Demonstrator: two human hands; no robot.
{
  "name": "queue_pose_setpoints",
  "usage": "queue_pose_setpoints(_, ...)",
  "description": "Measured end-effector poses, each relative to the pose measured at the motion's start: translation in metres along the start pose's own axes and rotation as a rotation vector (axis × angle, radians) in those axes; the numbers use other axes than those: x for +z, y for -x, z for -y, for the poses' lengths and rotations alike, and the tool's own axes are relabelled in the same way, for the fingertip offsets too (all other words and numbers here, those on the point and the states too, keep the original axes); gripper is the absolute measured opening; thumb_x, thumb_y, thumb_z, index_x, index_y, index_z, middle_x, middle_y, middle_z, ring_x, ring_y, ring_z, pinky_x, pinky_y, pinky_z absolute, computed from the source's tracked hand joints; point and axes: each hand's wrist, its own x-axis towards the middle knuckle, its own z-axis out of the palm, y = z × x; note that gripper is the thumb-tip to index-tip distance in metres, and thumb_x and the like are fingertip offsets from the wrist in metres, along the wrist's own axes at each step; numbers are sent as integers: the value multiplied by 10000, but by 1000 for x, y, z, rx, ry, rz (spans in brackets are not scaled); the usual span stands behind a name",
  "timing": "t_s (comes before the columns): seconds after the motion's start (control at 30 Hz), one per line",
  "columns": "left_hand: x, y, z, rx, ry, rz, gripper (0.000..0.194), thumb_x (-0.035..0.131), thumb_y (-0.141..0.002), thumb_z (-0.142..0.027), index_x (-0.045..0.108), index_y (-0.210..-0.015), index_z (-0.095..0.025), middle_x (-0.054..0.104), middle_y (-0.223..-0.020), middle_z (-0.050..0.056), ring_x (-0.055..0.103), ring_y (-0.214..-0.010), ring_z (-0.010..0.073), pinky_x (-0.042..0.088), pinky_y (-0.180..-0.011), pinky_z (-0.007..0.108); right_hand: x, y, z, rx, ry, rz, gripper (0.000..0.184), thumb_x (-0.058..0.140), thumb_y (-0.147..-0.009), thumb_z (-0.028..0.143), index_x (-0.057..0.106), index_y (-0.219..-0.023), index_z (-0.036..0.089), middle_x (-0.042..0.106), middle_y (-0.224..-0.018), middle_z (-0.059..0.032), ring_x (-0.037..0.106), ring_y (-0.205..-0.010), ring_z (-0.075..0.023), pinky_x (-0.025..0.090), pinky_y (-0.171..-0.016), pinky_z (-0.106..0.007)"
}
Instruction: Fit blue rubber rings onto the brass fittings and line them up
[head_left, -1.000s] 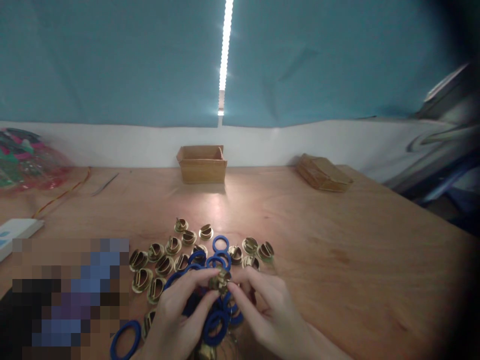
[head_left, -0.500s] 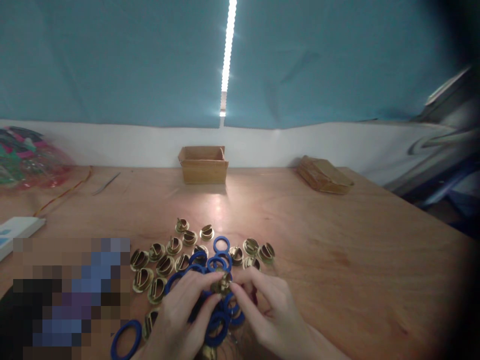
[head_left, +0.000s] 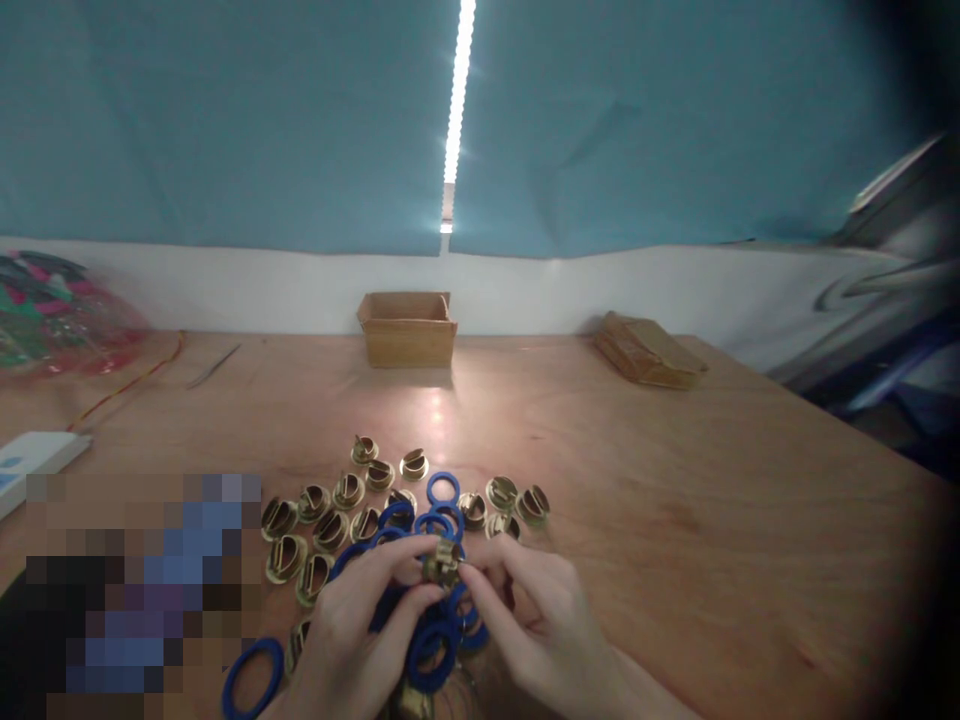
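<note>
Between my two hands is a small brass-coloured metal fitting (head_left: 442,565). The thumb and forefinger of my left hand (head_left: 367,620) pinch it from the left. My right hand (head_left: 536,610) has its thumb and forefinger closed at the fitting's right side, on a small thin part too tiny to name. Under and around my hands lie several blue rings (head_left: 433,655), some overlapping. Similar round brass fittings (head_left: 330,530) with a bar across them sit on the table, mostly left of the rings, with a few to the right.
An open cardboard box (head_left: 410,345) stands at the back of the wooden table (head_left: 675,560). A brown packet (head_left: 649,350) lies back right. On the left are tweezers (head_left: 214,367), a white device (head_left: 37,465) and a plastic bag of coloured things (head_left: 56,315). A pixelated patch covers the lower left.
The brass fitting has turned slightly between my fingers, and more of its side shows now. My left fingers have shifted a little; my right hand stays nearly in place.
</note>
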Motion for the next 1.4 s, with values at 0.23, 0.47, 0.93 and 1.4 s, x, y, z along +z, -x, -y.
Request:
queue_pose_setpoints(0.23, 0, -1, -3, -14, -5, -11, 276, 650, -832, -93, 635, -1050, -261, 770, -803, -31, 743, -679, 137, 616, -688, 206, 1, 2, -2, 10, -14, -7, 174, 495, -947, 180, 580, -795, 176, 442, -558, 54, 437, -448, -86, 321, -448, -231)
queue_pose_setpoints(0.47, -1, 1, 1, 6, -27, 16, 242, 625, -860, -99, 629, -1046, -253, 760, -833, -24, 743, -733, 142, 606, -711, 206, 0, 2, 0, 2, 11, -26, 192, 486, -950, 174, 565, -775, 176, 461, -562, 48, 450, -449, -88, 333, -455, -230)
queue_pose_setpoints(0.93, -2, -4, -8, 103, -34, -27, 259, 524, -873, -46, 612, -1020, -240, 696, -806, -4, 689, -736, 151, 557, -681, 219, 5, 1, -3, -11, -18, -54, 158, 483, -952, 171, 570, -821, 185, 483, -581, 47, 471, -465, -93, 358, -460, -223)
queue_pose_setpoints(1.4, -2, -1, -4, -38, 69, 25, 302, 581, -887, -110, 533, -1143, -263, 717, -859, -24, 706, -730, 138, 581, -688, 220, 2, 2, -3, -76, 3, -76, 125, 482, -943, 118, 566, -877, 182, 523, -621, 37, 505, -484, -94, 387, -479, -216)
